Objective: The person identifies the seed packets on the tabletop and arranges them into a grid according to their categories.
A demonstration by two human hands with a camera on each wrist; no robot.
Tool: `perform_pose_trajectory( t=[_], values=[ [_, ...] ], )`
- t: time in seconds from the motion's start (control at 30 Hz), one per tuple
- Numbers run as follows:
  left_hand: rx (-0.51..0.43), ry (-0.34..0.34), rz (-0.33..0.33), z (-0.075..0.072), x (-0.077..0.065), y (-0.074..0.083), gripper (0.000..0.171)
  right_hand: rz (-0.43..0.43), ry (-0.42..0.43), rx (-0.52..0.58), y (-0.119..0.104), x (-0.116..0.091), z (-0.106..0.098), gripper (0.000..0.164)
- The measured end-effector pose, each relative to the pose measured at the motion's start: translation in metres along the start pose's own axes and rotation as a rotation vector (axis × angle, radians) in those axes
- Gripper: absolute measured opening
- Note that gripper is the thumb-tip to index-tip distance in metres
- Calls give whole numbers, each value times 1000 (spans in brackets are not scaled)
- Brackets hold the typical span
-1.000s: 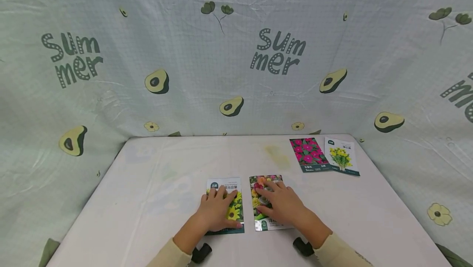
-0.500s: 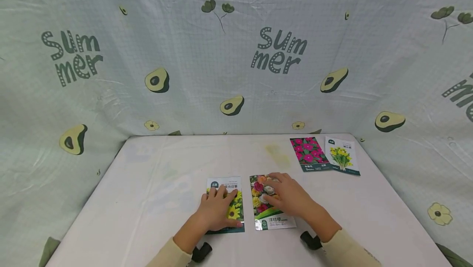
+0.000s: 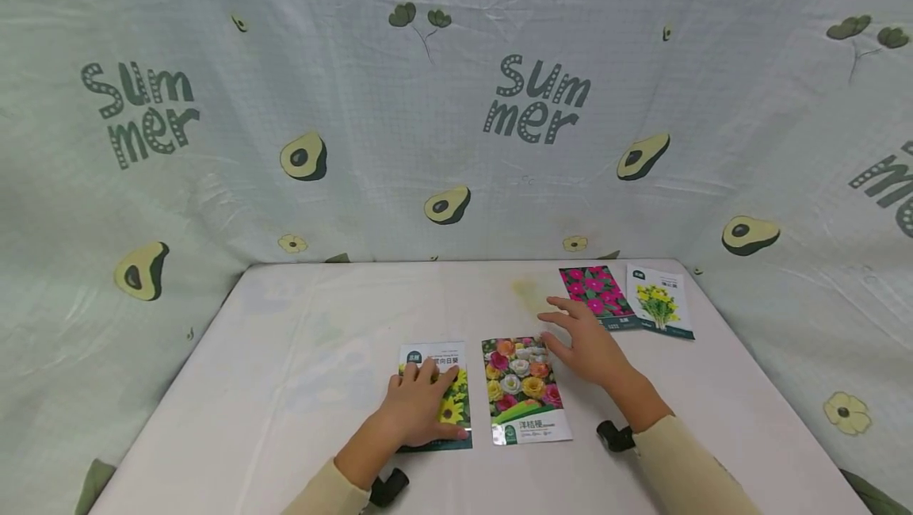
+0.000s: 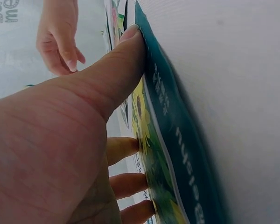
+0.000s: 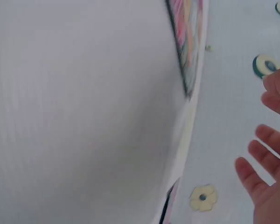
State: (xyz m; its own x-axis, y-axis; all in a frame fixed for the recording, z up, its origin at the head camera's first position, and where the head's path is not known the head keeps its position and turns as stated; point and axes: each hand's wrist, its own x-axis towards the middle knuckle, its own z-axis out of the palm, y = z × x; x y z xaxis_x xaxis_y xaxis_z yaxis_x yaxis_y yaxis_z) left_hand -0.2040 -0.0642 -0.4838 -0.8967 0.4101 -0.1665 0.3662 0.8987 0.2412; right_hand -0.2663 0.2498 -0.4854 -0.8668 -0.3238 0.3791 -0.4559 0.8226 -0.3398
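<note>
A seed packet with yellow sunflowers (image 3: 452, 408) lies flat on the table, partly covered by my left hand (image 3: 421, 404). The fingers and thumb of that hand are spread and touch its face, as the left wrist view also shows. Right beside it, with a narrow gap, lies a second seed packet picturing multicoloured roses-like blooms (image 3: 524, 388). My right hand (image 3: 588, 345) hovers up and right of this second packet, holding nothing, its fingers apart. In the right wrist view the right hand's fingers (image 5: 254, 177) hang loose above the table.
At the back right lie a seed packet with magenta flowers (image 3: 594, 293) and a white one with a yellow bunch (image 3: 658, 305), their edges overlapping. The white table (image 3: 321, 341) ends at a printed cloth (image 3: 371, 206) hung behind and at the sides.
My right hand has left the multicoloured-flower packet and moved up and to the right, toward the magenta packet. My left hand has stayed on the sunflower packet.
</note>
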Motion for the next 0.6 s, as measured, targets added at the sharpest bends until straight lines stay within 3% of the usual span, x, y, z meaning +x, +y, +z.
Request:
perform_pose_trajectory(
  t=[0.27, 0.6],
  values=[
    [-6, -13, -8, -1, -2, 0, 98, 30, 115, -13, 45, 14, -6, 33],
    [-14, -20, -2, 0, 0, 2, 98, 213, -44, -45, 102, 30, -13, 48]
  ],
)
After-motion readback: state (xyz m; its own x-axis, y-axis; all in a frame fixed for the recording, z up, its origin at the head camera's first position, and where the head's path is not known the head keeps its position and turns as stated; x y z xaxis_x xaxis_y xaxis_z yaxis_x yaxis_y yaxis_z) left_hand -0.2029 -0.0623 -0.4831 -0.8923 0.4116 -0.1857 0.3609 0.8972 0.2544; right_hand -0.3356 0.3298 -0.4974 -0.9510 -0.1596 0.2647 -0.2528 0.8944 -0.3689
